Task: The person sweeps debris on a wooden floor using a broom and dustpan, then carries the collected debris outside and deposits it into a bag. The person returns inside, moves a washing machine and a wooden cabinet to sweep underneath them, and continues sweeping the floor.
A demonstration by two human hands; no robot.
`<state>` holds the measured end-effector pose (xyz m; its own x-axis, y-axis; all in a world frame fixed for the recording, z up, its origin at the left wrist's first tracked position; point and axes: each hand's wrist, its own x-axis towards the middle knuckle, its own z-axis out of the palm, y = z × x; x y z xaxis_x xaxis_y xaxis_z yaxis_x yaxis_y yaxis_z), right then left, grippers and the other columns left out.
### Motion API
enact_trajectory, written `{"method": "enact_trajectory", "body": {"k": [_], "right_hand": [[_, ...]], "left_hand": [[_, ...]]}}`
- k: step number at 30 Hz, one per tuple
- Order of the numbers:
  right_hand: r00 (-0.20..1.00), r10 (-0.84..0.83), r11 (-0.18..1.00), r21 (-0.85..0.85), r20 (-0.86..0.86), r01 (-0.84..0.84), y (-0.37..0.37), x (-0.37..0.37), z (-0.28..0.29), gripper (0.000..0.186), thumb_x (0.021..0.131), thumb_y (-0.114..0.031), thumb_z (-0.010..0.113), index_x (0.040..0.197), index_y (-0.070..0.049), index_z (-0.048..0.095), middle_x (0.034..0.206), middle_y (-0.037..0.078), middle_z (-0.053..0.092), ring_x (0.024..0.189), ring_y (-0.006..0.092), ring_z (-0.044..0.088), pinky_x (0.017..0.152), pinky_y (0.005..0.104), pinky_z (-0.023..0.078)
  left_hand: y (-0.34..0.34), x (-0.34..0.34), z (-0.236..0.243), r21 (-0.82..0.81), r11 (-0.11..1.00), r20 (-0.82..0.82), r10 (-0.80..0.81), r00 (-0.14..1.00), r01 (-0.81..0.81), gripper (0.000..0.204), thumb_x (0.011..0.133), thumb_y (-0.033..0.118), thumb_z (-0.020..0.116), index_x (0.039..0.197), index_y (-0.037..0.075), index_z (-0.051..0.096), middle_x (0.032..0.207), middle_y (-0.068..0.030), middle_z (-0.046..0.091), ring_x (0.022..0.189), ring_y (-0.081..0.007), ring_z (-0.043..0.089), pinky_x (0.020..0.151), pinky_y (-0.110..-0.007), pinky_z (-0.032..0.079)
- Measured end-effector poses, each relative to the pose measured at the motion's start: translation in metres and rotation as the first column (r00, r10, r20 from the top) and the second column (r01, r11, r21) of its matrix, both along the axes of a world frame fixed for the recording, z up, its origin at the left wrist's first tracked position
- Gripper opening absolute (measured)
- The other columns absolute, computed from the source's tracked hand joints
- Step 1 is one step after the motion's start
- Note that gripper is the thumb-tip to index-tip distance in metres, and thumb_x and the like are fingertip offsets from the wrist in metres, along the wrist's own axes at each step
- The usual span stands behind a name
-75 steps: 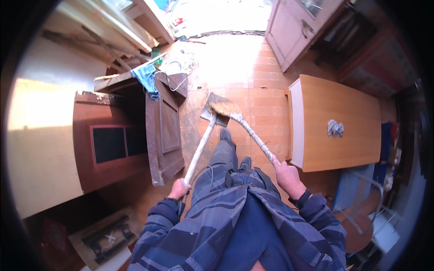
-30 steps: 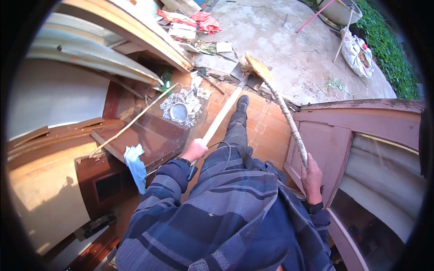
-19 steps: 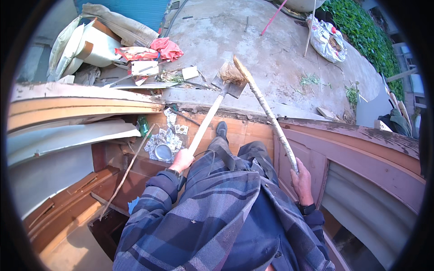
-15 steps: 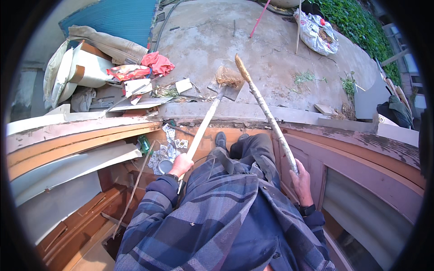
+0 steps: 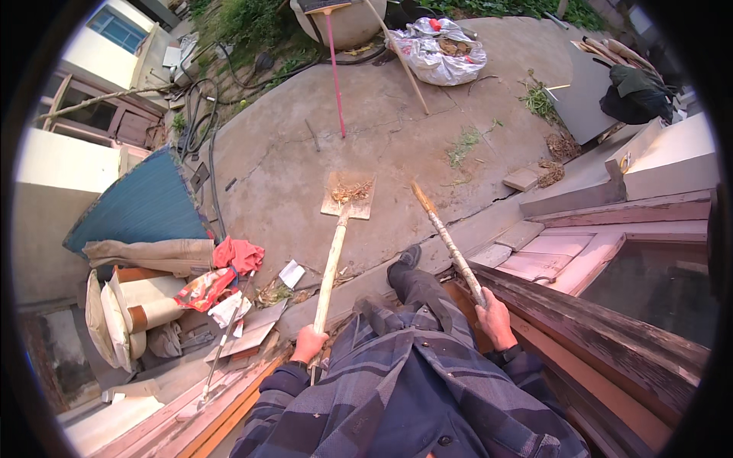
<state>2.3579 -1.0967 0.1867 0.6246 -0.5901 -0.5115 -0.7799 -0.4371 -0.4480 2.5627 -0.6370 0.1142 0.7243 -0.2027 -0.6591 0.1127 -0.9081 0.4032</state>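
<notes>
At the doorway to a concrete yard [image 5: 275,168]: dustpan [image 5: 365,211] in left hand [image 5: 309,345], broom [image 5: 447,243] in right hand [image 5: 496,320].

Landmark = dustpan. Largest first.
- Yard: grey slab, cracked, spreads out all round the pan.
- Pink-painted door [image 5: 561,252]: right of the pan and closer to the body, dark glass in it.
- Blue corrugated sheet [image 5: 149,206]: left of the pan, leaning at an angle.
- Silvery-white plastic bag [image 5: 427,72]: beyond the pan, off to its right, mouth up, brown stuff inside.
- Pink pole [image 5: 336,84]: straight beyond the pan, near it, flat dark head at the far end.
- Broom: right of the pan, well apart. Straw-coloured end seen edge-on; can't tell if it touches the slab.
- Dustpan: out ahead of the body, pale handle running back. Can't tell if the blade rests on the slab.
- Red cloth or bag [image 5: 239,256]: left of the pan, closer in.
- Left hand: fist wrapped round the pan's handle.
- Right hand: fingers curled round the broom handle.
- Dry straw-like debris [image 5: 350,192]: on the pan.
</notes>
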Motion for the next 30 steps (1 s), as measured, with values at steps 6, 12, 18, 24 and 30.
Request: {"method": "enact_trajectory", "body": {"k": [6,12,18,24,30], "right_hand": [[0.970,-0.244,0.969,0.038,0.027,0.242,-0.029,0.035,-0.038,0.047,0.082,-0.019,0.061,0.127,-0.006,0.054,0.105,0.028,0.064,0.101,0.0440,0.061,0.085,0.0490,0.048],[0.929,-0.364,0.931,0.018,-0.062,0.365,-0.052,0.059,-0.071,0.039,0.082,-0.021,0.059,0.120,-0.009,0.058,0.100,0.026,0.066,0.096,0.0448,0.062,0.081,0.0527,0.048],[0.842,-0.516,0.848,0.048,-0.158,0.528,-0.065,0.104,-0.158,0.050,0.079,-0.020,0.060,0.126,-0.004,0.057,0.106,0.026,0.066,0.101,0.0420,0.063,0.087,0.0464,0.049],[0.893,-0.448,0.890,0.067,-0.043,0.450,-0.080,0.138,-0.209,0.048,0.079,-0.024,0.058,0.124,-0.007,0.059,0.105,0.027,0.065,0.101,0.0439,0.062,0.087,0.0472,0.049],[0.882,-0.435,0.862,0.199,-0.179,0.466,-0.137,0.138,-0.269,0.049,0.077,-0.026,0.060,0.119,-0.001,0.061,0.111,0.027,0.064,0.106,0.0428,0.060,0.091,0.0457,0.048]], "left_hand": [[-0.085,0.115,-0.019,-0.045,0.999,-0.178,-0.038,0.983,0.030,0.028,0.071,0.020,0.067,0.077,-0.007,0.066,0.065,-0.0190,0.067,0.059,-0.0264,0.069,0.059,-0.038,0.054],[-0.156,0.228,-0.059,-0.067,0.964,-0.095,-0.263,0.960,0.257,0.027,0.070,0.022,0.069,0.074,-0.005,0.066,0.069,-0.0200,0.067,0.065,-0.0296,0.069,0.061,-0.040,0.053],[-0.232,0.334,-0.121,-0.059,0.953,-0.156,-0.302,0.940,0.297,0.020,0.073,0.016,0.068,0.076,-0.004,0.066,0.064,-0.0145,0.067,0.057,-0.0222,0.068,0.059,-0.035,0.053],[-0.288,0.409,-0.156,-0.076,0.896,-0.105,-0.444,0.890,0.438,0.022,0.073,0.018,0.066,0.077,-0.004,0.067,0.061,-0.0134,0.067,0.059,-0.0233,0.069,0.058,-0.035,0.054],[-0.358,0.454,-0.171,-0.063,0.969,-0.350,-0.247,0.904,0.240,0.030,0.070,0.022,0.069,0.083,-0.004,0.067,0.076,-0.0246,0.067,0.075,-0.0349,0.069,0.069,-0.044,0.051]]}}
